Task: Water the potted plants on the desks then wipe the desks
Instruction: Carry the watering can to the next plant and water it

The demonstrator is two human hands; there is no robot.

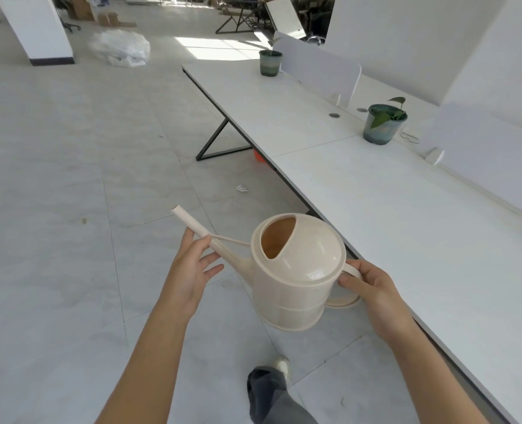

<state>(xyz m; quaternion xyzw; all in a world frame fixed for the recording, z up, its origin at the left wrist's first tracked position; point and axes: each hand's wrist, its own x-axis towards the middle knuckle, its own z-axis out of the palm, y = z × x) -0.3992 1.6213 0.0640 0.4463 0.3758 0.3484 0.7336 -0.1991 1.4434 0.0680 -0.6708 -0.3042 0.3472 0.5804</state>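
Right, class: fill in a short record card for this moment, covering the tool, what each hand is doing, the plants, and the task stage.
tool: cream watering can, held over the floor beside the desk
right hand: grip closed on the can's handle
left hand: fingers loosely steadying the spout, not closed
plants: near potted plant and far potted plant, both on the desk
task stage: no pouring yet; spout points away from both pots
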